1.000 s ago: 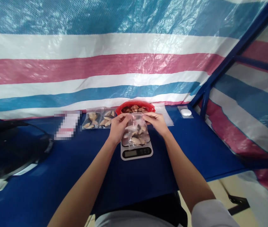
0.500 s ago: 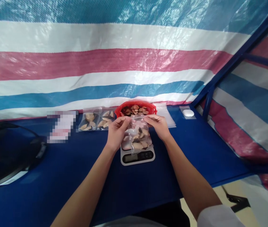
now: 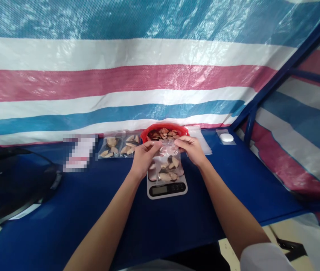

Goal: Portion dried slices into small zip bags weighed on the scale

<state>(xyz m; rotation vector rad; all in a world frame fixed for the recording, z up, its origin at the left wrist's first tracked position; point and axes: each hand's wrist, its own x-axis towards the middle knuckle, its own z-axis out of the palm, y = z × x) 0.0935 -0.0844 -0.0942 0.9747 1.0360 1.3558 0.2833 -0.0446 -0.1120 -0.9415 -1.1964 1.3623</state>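
A clear zip bag (image 3: 169,165) with several pale and dark dried slices in it hangs upright from both my hands. My left hand (image 3: 145,156) pinches its top edge at the left corner. At the right corner, the thumb and fingers of my right hand (image 3: 189,149) are closed on the same edge. Under and behind the bag is a white digital kitchen scale (image 3: 168,190), its front display uncovered. I cannot tell whether the bag touches the scale. Just beyond my hands stands a red basket (image 3: 164,126) holding many more slices (image 3: 164,132).
Two filled zip bags (image 3: 108,146) (image 3: 129,145) lie left of the basket. Empty clear bags (image 3: 201,141) lie right of it, near a white oval object (image 3: 226,137). A blurred sheet (image 3: 81,152) and a black item (image 3: 16,184) are on the blue table (image 3: 100,210). Striped tarpaulin (image 3: 120,81) rises behind.
The whole scene has shifted slightly right and down in view. Both hands keep their pinch on the bag, which now faces me a little flatter.
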